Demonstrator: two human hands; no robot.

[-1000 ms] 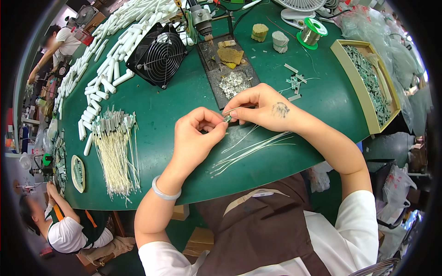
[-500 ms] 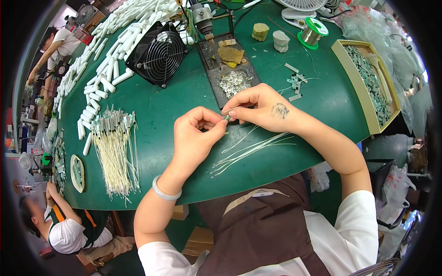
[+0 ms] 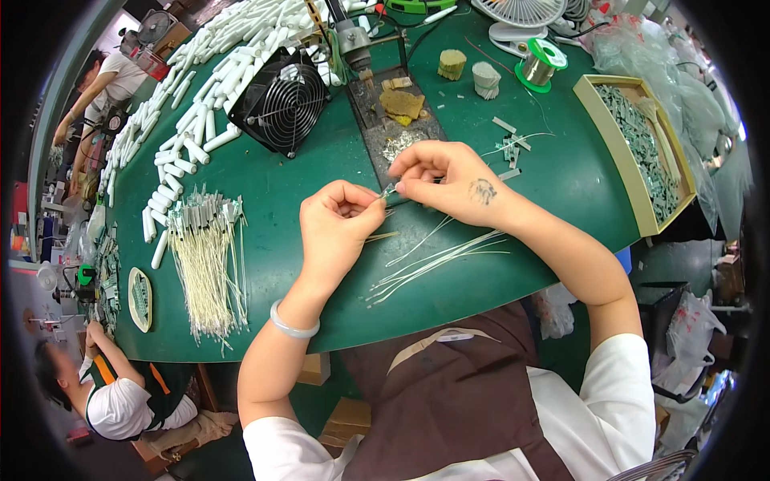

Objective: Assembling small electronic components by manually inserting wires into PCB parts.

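My left hand [image 3: 341, 224] pinches a small green circuit board [image 3: 388, 191] between thumb and forefinger over the middle of the green table. Close against the board's far end is my right hand [image 3: 457, 184], its fingers curled and its thumb tip at the board. What lies between those right fingertips is too small to make out. Short lengths of pale wire show beside the left fingertips. Below the hands, several loose pale wires [image 3: 433, 264] lie on the tabletop. Just beyond them stands a dark soldering stand [image 3: 373, 120] with a yellow sponge [image 3: 401, 104] and silvery solder scraps [image 3: 401, 144].
A bundle of wired boards [image 3: 208, 264] lies left, near a small oval dish [image 3: 139, 301]. White tubes [image 3: 188, 120] pile up behind a black fan [image 3: 281, 104]. At right are a box of boards [image 3: 634, 152], a solder reel [image 3: 540, 66] and loose small boards [image 3: 509, 144]. Two people work at left.
Both hands have moved slightly away from me with the board. The thin wire that showed at my right fingertips no longer shows there. The view has shifted a little.
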